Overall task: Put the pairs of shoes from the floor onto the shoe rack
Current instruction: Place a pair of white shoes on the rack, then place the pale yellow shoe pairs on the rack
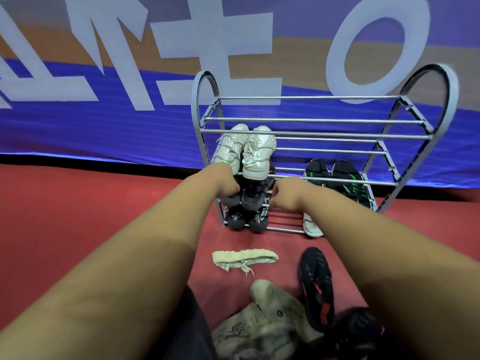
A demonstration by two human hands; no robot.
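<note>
Left hand point(228, 184), right hand point(284, 194) curled on dark grey pair point(253, 197) between them, shoe rack point(311, 122) mid shelf

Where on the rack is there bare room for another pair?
Top tier is bare end to end. Bars right of the white pair are free, also the bottom gap between black pair and white shoe. The left side is crowded.

Grey metal rack point(311, 136), tiered. At the fingers point(273, 198), dark grey pair point(253, 198); just above, white pair point(246, 152); below, black pair point(246, 220); right, black-green pair point(337, 178). Nearer, on floor: cream shoe point(244, 258) on its side, black-red shoe point(317, 287).
</note>
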